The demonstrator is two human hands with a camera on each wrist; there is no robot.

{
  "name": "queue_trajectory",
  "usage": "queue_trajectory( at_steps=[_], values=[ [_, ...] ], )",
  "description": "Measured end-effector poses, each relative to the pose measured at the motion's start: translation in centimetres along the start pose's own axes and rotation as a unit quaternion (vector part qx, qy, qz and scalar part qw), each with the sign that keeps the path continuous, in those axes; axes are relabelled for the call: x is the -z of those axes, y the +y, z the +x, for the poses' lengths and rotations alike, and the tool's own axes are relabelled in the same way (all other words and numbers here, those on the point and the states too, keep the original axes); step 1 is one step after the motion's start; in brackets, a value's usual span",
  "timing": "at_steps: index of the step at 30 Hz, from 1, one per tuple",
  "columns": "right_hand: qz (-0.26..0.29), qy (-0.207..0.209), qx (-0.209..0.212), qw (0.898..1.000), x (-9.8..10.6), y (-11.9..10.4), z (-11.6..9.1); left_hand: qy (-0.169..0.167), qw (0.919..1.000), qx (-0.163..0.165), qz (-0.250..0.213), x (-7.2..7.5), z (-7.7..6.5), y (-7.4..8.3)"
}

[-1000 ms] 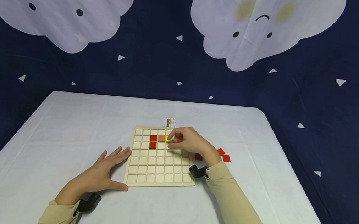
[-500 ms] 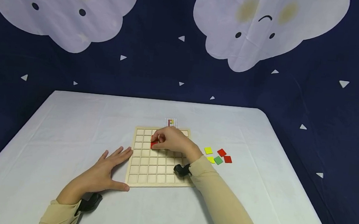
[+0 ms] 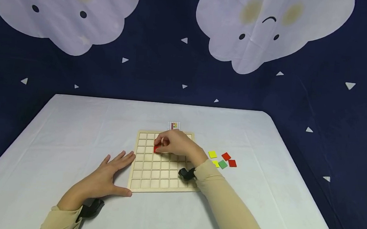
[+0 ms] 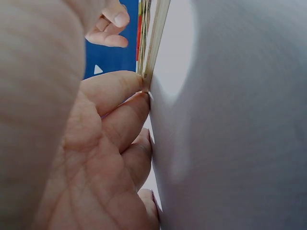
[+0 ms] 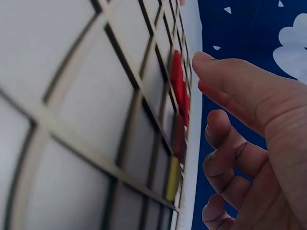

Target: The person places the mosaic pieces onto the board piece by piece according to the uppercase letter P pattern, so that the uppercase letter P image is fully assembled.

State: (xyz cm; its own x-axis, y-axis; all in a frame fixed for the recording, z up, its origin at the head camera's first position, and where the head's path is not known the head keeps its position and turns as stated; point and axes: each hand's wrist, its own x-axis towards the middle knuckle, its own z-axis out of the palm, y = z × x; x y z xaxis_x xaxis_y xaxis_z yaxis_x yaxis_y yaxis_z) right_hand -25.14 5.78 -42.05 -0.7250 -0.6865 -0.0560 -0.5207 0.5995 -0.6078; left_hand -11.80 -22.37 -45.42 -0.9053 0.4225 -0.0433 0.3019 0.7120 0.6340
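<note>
My left hand (image 3: 107, 177) lies spread on the table, with its index finger and thumb at the left edge of the wooden grid board (image 3: 144, 183). In the left wrist view, fingertips touch the board's side. My right hand (image 3: 179, 143) is over the upper part of the board, thumb and index finger parted beside the red tiles (image 3: 156, 149), partly covering them. The right wrist view has bent fingers with nothing between them. Red tiles (image 5: 176, 72), a darker orange tile (image 5: 179, 136) and a yellow tile (image 5: 172, 178) sit in the grid there.
Right of the board lie loose tiles: a yellow tile (image 3: 212, 154), another yellow one, a green tile (image 3: 223, 164) and two red tiles (image 3: 232, 163). A small printed pattern card (image 3: 175, 125) lies behind the board. Navy cloud-print cloth hangs beyond the white table (image 3: 87, 128).
My right hand has moved left from the yellow tile to the red tiles, and has stayed there over the last half second. The left hand keeps its place at the board's edge.
</note>
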Motion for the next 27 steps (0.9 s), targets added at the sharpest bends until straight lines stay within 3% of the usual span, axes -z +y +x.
queue_trajectory(
  at_steps=[12,21,27],
  values=[
    [0.047,0.005,-0.014,0.999,3.2,2.0,-2.8,0.003,1.0,0.002,0.002,0.2,-0.1,0.0],
    [0.074,0.001,-0.069,0.995,4.9,5.0,-6.5,0.002,1.0,0.0,0.002,0.3,0.0,0.2],
    [0.063,0.003,-0.101,0.993,5.5,6.6,-9.0,0.003,1.0,0.001,-0.003,0.1,-0.1,0.1]
  ],
)
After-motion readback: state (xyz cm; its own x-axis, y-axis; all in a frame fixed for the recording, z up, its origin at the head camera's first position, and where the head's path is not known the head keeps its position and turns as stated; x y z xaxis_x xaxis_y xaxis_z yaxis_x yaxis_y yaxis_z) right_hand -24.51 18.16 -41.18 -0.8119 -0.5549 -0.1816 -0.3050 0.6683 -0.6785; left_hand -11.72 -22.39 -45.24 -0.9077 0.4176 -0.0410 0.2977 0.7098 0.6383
